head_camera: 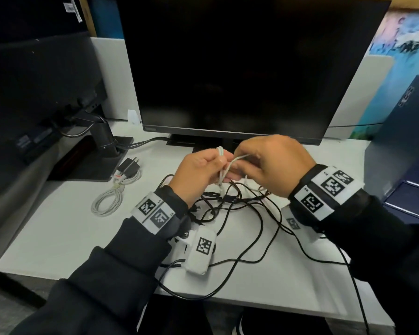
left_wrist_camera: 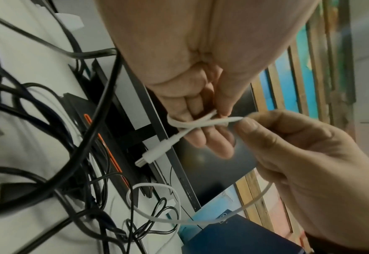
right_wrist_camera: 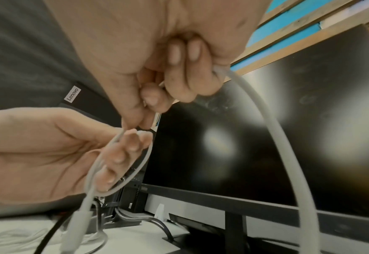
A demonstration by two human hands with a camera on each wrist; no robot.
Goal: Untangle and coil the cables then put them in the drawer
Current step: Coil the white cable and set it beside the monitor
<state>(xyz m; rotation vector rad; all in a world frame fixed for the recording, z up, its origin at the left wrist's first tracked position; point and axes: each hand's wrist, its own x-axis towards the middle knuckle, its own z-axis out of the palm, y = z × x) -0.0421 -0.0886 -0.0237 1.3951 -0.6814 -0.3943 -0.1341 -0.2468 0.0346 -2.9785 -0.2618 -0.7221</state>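
My left hand (head_camera: 203,170) is held above the desk with a thin white cable (head_camera: 224,166) looped round its curled fingers (left_wrist_camera: 203,135). The cable's white plug (left_wrist_camera: 155,153) hangs below those fingers. My right hand (head_camera: 264,160) is close beside the left and pinches the same white cable (left_wrist_camera: 233,120) between thumb and forefinger. The rest of the cable (right_wrist_camera: 277,130) arcs down from the right hand towards the desk. Beneath both hands lies a tangle of thin black cables (head_camera: 242,209) on the white desk (head_camera: 58,226).
A coiled white cable (head_camera: 109,198) with a black charger plug (head_camera: 129,167) lies at the left of the desk. A large dark monitor (head_camera: 240,68) stands right behind the hands, and a second monitor (head_camera: 34,93) at the left. A dark blue cabinet (head_camera: 406,165) stands at the right.
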